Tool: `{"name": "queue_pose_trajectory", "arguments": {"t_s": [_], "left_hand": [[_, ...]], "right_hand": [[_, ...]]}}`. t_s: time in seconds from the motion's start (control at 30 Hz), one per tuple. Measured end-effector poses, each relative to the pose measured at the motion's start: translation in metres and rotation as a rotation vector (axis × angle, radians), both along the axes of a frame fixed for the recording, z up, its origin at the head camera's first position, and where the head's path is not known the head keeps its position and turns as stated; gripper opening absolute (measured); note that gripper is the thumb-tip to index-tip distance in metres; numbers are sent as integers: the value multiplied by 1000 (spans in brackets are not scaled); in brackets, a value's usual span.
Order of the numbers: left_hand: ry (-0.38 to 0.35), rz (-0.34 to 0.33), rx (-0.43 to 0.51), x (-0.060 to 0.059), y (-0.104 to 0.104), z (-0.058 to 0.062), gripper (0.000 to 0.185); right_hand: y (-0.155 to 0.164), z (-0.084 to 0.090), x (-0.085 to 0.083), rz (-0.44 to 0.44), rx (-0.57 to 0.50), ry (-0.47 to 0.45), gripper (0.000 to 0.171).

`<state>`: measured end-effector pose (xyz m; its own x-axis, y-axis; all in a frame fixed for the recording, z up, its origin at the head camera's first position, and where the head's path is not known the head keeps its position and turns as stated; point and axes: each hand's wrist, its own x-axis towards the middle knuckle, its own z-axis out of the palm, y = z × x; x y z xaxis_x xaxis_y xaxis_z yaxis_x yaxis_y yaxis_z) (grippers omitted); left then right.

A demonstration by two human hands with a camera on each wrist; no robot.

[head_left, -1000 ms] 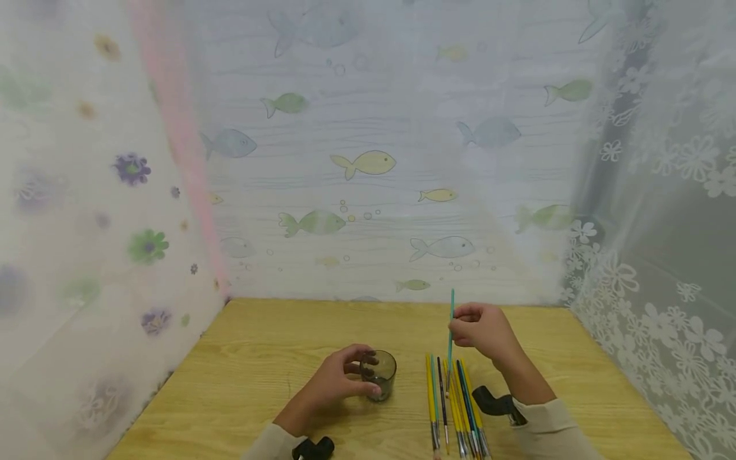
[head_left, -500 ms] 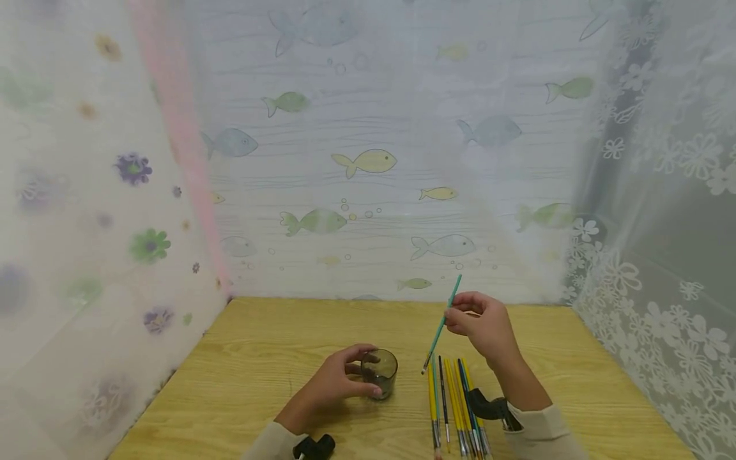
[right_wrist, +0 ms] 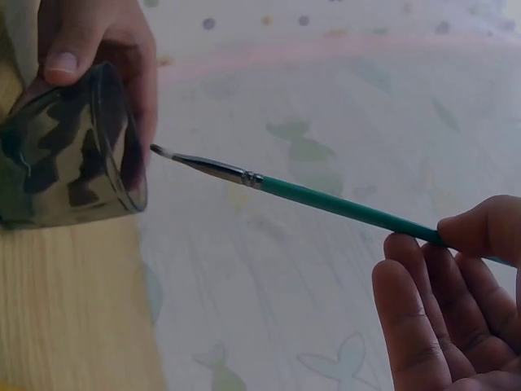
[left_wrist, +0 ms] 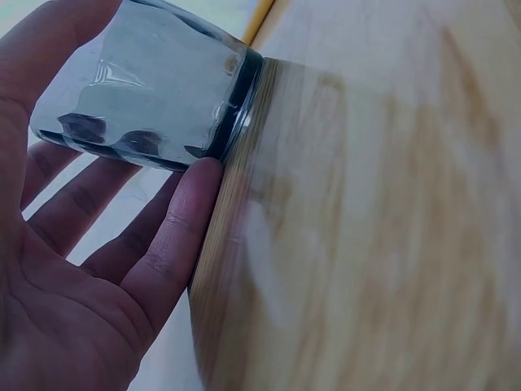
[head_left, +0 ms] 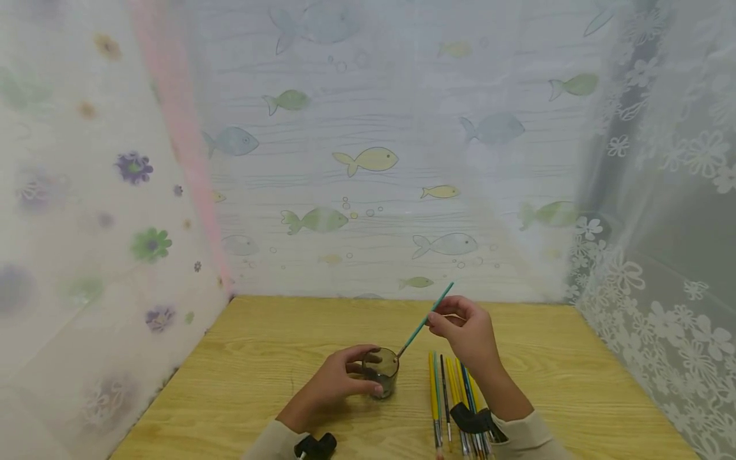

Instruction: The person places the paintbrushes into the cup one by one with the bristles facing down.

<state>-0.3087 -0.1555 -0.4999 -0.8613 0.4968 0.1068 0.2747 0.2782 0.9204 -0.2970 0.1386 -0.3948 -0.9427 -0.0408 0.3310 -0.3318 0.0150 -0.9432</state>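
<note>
A dark, see-through glass cup point(head_left: 386, 378) stands upright on the table. My left hand point(head_left: 336, 381) holds it from the left, thumb and fingers curled round its sides; the left wrist view shows the glass point(left_wrist: 163, 81) in that grip. Between thumb and fingertips, my right hand point(head_left: 468, 329) pinches a teal paintbrush point(head_left: 422, 324) by its handle. The brush slants with its bristles down to the left, at the cup's rim. In the right wrist view the paintbrush point(right_wrist: 326, 201) points its tip at the cup's mouth.
Several more paintbrushes point(head_left: 443, 390) with yellow, teal, black and blue handles lie side by side on the wooden table point(head_left: 287, 326), right of the cup. Behind the table hangs a fish-patterned curtain point(head_left: 368, 223). Flowered curtains stand at both sides.
The right hand has lifted the teal paintbrush from above the row of brushes and carried it left, tilting it, until its tip came to the cup's rim. The left hand and cup have stayed put.
</note>
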Motion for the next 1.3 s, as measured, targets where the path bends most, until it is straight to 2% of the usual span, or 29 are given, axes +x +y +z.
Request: {"name": "queue_pose_trajectory", "arguments": {"t_s": [0.33, 0.53, 1.0, 1.3], "left_hand": [[10, -16, 5, -2, 2, 2, 71], [30, -24, 13, 0, 3, 3, 71], [8, -33, 34, 1, 3, -1, 67], [6, -37, 49, -1, 1, 0, 69]], "right_hand": [[-21, -19, 1, 26, 85, 14, 23], [-31, -30, 3, 40, 137, -24, 20], [-38, -45, 2, 60, 179, -59, 16], [-41, -45, 1, 75, 211, -59, 19]]}}
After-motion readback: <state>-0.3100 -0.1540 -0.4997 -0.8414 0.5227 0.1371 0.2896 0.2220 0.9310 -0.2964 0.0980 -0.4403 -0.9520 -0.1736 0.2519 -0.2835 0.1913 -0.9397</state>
